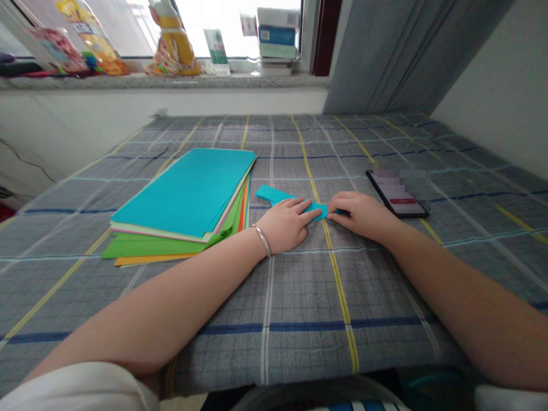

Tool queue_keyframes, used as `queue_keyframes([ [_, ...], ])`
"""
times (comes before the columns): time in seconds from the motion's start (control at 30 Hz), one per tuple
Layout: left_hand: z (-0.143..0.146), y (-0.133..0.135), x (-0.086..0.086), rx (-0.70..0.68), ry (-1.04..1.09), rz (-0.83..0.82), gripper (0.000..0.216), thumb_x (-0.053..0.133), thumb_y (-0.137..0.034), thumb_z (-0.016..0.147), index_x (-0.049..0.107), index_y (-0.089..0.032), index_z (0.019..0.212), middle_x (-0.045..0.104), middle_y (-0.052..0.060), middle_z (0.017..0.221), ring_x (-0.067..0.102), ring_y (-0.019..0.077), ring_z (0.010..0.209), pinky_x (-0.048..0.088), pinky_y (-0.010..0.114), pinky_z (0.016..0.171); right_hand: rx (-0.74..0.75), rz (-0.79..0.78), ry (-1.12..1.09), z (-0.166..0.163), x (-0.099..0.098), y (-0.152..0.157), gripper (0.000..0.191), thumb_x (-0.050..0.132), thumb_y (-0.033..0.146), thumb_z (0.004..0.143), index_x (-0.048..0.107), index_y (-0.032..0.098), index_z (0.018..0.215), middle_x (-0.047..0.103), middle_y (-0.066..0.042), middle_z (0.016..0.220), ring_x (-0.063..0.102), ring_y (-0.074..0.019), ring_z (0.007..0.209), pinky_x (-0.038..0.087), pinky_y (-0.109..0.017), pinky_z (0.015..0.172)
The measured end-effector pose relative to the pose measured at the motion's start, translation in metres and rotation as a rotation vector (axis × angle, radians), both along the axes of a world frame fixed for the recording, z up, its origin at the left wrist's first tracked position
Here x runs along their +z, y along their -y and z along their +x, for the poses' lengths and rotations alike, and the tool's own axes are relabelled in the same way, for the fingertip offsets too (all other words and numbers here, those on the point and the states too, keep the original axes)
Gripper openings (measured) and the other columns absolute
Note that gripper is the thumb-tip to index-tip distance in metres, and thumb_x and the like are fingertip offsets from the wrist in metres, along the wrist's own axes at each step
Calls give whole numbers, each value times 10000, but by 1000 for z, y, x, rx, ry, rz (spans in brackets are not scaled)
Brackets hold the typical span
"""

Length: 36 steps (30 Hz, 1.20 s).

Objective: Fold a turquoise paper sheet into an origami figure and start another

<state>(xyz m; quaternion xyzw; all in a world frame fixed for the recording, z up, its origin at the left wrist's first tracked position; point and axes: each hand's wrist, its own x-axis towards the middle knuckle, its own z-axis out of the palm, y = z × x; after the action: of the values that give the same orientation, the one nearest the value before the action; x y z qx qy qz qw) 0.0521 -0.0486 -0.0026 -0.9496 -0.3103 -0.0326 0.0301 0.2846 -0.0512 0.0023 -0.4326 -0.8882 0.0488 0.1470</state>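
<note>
A folded strip of turquoise paper point(274, 196) lies on the grey plaid cloth in the middle of the table. My left hand point(286, 222), a silver bangle on its wrist, rests flat on the strip with fingers stretched out and pressing it down. My right hand point(362, 214) touches the strip's right end, its fingers curled down onto the paper edge. Most of the strip's right half is hidden under both hands.
A fanned stack of coloured paper sheets point(188, 197), turquoise on top, lies left of my hands. A phone point(396, 193) lies screen-up to the right. The windowsill point(171, 81) behind holds bottles, packets and boxes. A grey curtain point(398, 54) hangs at the back right.
</note>
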Motion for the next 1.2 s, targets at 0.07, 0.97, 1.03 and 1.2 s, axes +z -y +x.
queue_keyframes([
  [0.07, 0, -1, 0, -20, -5, 14, 528, 423, -232, 951, 424, -150, 1472, 437, 175, 1501, 427, 298, 1383, 329, 451, 1142, -30, -5, -32, 0, -2, -2, 171, 547, 299, 920, 673, 186, 893, 686, -81, 973, 626, -213, 943, 468, -342, 856],
  [0.97, 1, 7, 3, -67, 37, -98, 592, 405, -262, 932, 346, -107, 1500, 401, 118, 1541, 375, 292, 1418, 295, 491, 1168, -159, -38, -122, -3, -16, -18, 131, 650, 315, 849, 645, 193, 799, 622, -33, 823, 560, -170, 771, 426, -295, 714],
  [1.03, 0, 8, 2, -76, 28, -83, 600, 401, -278, 943, 319, -122, 1516, 375, 119, 1556, 367, 296, 1421, 291, 500, 1163, -168, -32, -115, -3, -17, -19, 150, 651, 337, 851, 642, 194, 803, 622, -35, 820, 556, -170, 759, 425, -297, 704],
  [1.2, 0, 8, 0, -82, 9, -43, 609, 400, -315, 959, 299, -117, 1526, 372, 135, 1554, 371, 309, 1413, 306, 507, 1145, -189, -58, -123, -3, -18, -19, 122, 627, 304, 859, 620, 198, 800, 619, -35, 833, 548, -162, 727, 425, -291, 676],
])
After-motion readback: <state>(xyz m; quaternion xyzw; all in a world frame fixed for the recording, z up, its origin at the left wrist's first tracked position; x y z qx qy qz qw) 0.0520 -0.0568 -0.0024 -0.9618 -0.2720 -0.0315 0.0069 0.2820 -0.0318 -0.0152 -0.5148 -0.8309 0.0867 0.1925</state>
